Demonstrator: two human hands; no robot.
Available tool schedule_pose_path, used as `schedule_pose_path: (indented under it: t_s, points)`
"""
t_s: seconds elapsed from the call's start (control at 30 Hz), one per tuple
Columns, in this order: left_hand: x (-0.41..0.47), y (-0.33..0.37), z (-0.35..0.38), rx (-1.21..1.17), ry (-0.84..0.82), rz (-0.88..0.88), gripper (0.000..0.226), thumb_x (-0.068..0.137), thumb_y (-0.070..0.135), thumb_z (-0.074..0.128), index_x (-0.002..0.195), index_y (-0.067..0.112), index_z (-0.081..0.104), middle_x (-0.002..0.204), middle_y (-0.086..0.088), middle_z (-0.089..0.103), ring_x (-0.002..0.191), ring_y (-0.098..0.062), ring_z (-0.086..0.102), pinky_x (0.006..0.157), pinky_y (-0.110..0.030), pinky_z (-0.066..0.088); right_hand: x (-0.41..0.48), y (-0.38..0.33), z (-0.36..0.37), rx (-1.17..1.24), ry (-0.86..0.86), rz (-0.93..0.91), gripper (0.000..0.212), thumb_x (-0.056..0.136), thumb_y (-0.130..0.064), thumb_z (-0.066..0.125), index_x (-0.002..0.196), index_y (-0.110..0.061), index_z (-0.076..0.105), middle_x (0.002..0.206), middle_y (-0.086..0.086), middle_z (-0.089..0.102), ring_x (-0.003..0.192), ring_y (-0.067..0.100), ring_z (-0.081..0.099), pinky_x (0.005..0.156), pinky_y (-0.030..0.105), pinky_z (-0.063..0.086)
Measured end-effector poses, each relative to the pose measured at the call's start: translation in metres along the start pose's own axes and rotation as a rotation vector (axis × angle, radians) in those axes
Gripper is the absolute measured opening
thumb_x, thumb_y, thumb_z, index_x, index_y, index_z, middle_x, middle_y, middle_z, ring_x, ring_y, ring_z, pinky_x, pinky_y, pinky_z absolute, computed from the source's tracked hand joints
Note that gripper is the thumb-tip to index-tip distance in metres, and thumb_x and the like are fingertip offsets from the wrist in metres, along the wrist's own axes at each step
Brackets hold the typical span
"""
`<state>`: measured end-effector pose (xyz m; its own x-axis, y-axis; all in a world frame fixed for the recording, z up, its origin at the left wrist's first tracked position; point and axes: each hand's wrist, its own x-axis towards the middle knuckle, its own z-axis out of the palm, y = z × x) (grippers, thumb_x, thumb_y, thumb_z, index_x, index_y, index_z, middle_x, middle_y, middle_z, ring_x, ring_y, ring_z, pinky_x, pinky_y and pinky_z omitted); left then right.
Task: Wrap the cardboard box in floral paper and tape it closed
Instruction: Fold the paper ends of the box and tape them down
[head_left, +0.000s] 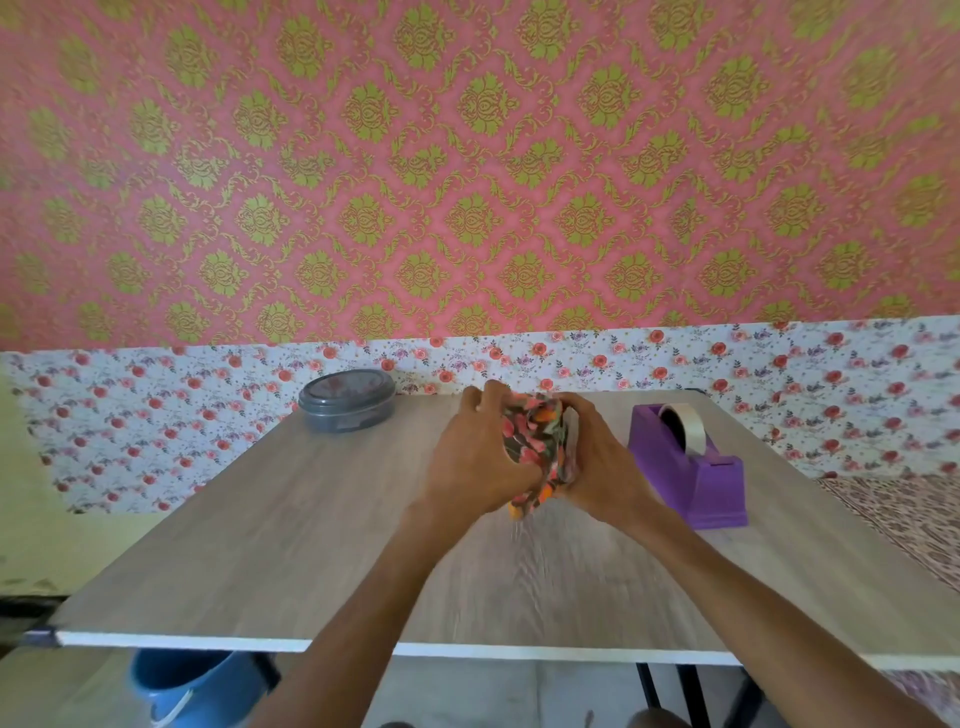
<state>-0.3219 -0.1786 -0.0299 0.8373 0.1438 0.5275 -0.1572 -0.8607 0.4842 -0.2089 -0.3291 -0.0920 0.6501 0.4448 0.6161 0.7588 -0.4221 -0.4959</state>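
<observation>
A small box covered in dark floral paper (535, 441) is held just above the middle of the wooden table (311, 545). My left hand (475, 457) grips its left side with curled fingers over the top. My right hand (597, 457) grips the right side. The cardboard itself is hidden under the paper and my hands. A purple tape dispenser (691, 467) with a roll of tape stands on the table just right of my right hand.
A round grey lidded tin (347, 400) sits at the table's far left. Floral and pink patterned wallpaper covers the wall behind. A blue bucket (192, 686) stands on the floor under the near table edge.
</observation>
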Motion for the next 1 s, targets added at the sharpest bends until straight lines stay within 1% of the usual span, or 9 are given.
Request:
schedule_pose_path:
  t_s: [0.1,0.23,0.43,0.63,0.77,0.83,0.9,0.93,1.0]
  points:
    - [-0.002,0.004,0.014,0.064,-0.001,-0.018,0.060,0.071,0.025,0.073,0.119,0.022,0.037,0.115,-0.002,0.041,0.099,-0.024,0.056,0.081,-0.037,0.054,-0.006,0.000,0.007,-0.139,0.062,-0.106,0.096,0.069,-0.056,0.070,0.147,-0.017,0.030,0.146,-0.001,0.041,0.135,0.019,0.040,0.091,0.033,0.049]
    - [-0.005,-0.007,0.026,-0.042,-0.083,-0.076,0.079,0.066,0.033,0.080,0.129,0.023,0.033,0.119,-0.002,0.037,0.110,-0.023,0.051,0.094,-0.038,0.053,-0.008,0.011,0.011,-0.203,0.036,-0.060,0.094,0.070,-0.059,0.060,0.147,-0.021,0.025,0.150,-0.001,0.035,0.139,0.020,0.035,0.091,0.042,0.055]
    - [-0.019,-0.010,0.050,-0.151,-0.024,-0.131,0.083,0.069,0.052,0.079,0.136,0.026,0.038,0.131,-0.001,0.037,0.117,-0.019,0.053,0.098,-0.032,0.052,-0.017,0.040,0.008,-0.194,-0.092,-0.060,0.120,0.061,-0.068,0.077,0.154,-0.026,0.014,0.163,-0.005,0.016,0.143,0.020,0.037,0.095,0.050,0.052]
    - [-0.025,-0.008,0.065,-0.109,0.032,-0.173,0.056,0.086,0.040,0.068,0.134,0.019,0.047,0.139,-0.005,0.037,0.116,-0.021,0.055,0.093,-0.024,0.047,-0.018,0.045,-0.003,-0.253,-0.245,-0.067,0.123,0.060,-0.035,0.091,0.152,-0.033,0.009,0.161,-0.002,0.016,0.137,0.024,0.045,0.101,0.044,0.050]
    - [-0.032,-0.012,0.068,-0.103,0.078,-0.160,0.038,0.093,0.028,0.060,0.129,0.016,0.052,0.137,-0.005,0.040,0.117,-0.022,0.056,0.088,-0.021,0.047,-0.015,0.043,-0.016,-0.166,-0.366,0.031,0.097,0.079,-0.002,0.076,0.155,-0.027,0.022,0.163,-0.002,0.019,0.145,0.020,0.033,0.114,0.034,0.038]
    - [-0.038,-0.007,0.071,-0.017,0.112,-0.146,0.040,0.096,0.031,0.056,0.132,0.018,0.048,0.138,-0.005,0.041,0.120,-0.022,0.052,0.090,-0.025,0.047,-0.013,0.032,-0.025,-0.171,-0.345,0.067,0.079,0.087,0.007,0.063,0.153,-0.024,0.033,0.159,-0.001,0.031,0.142,0.017,0.038,0.106,0.016,0.038]
    - [-0.041,-0.004,0.074,0.119,0.133,-0.083,0.045,0.094,0.031,0.058,0.134,0.020,0.043,0.138,-0.004,0.040,0.122,-0.022,0.046,0.092,-0.031,0.048,-0.010,0.025,-0.029,-0.185,-0.312,0.067,0.069,0.088,0.014,0.053,0.146,-0.023,0.046,0.138,-0.006,0.056,0.111,0.003,0.060,0.078,0.001,0.039]
    - [-0.041,-0.003,0.074,0.188,0.126,-0.049,0.048,0.091,0.030,0.062,0.134,0.020,0.044,0.136,-0.004,0.042,0.121,-0.023,0.046,0.091,-0.035,0.049,-0.008,0.023,-0.030,-0.180,-0.299,0.065,0.067,0.088,0.015,0.050,0.142,-0.025,0.051,0.126,-0.009,0.062,0.092,-0.005,0.060,0.067,0.001,0.039]
    - [-0.041,-0.003,0.072,0.296,0.093,0.004,0.058,0.075,0.033,0.080,0.123,0.015,0.054,0.123,-0.007,0.054,0.108,-0.027,0.055,0.079,-0.038,0.053,-0.005,0.021,-0.028,-0.169,-0.269,0.054,0.064,0.089,0.013,0.048,0.136,-0.030,0.058,0.129,-0.003,0.064,0.091,0.003,0.064,0.066,0.007,0.042]
